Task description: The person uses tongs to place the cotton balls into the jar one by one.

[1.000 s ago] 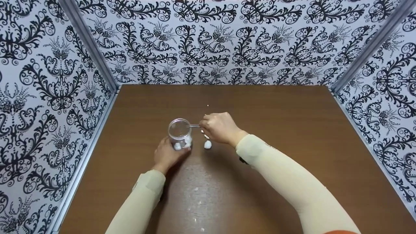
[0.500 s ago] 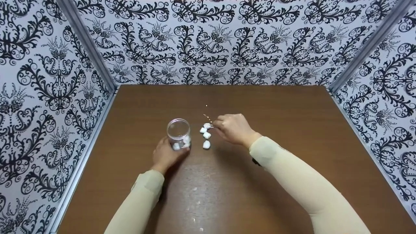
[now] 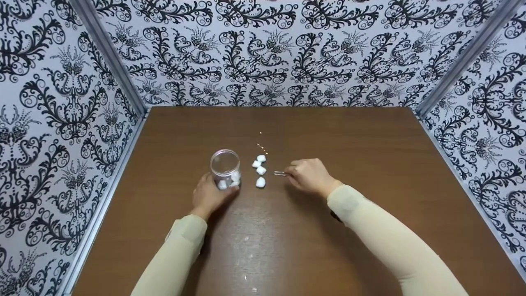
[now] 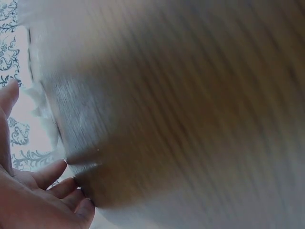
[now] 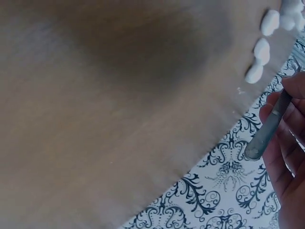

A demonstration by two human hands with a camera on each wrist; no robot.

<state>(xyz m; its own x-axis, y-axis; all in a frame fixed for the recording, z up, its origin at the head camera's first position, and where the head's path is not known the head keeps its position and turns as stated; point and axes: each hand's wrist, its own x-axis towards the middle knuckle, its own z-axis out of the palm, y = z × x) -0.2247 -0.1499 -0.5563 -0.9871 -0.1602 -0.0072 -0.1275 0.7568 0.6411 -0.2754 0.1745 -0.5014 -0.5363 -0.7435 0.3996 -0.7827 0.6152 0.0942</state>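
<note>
Though glossy, table [image 3: 370, 139] amid patterned walls [image 3: 271, 53].

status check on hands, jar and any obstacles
Left hand holding jar, right hand holding tweezers. Four white balls on table between jar and tweezers, more inside jar. Nothing seen blocking tweezers.

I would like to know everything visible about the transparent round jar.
The transparent round jar looks like plastic or glass, I cannot tell which, with a circular rim and no visible lid. It stands upright on the brown wooden-looking table, white rounded lumps at its bottom. The left hand grips its lower part.
</note>
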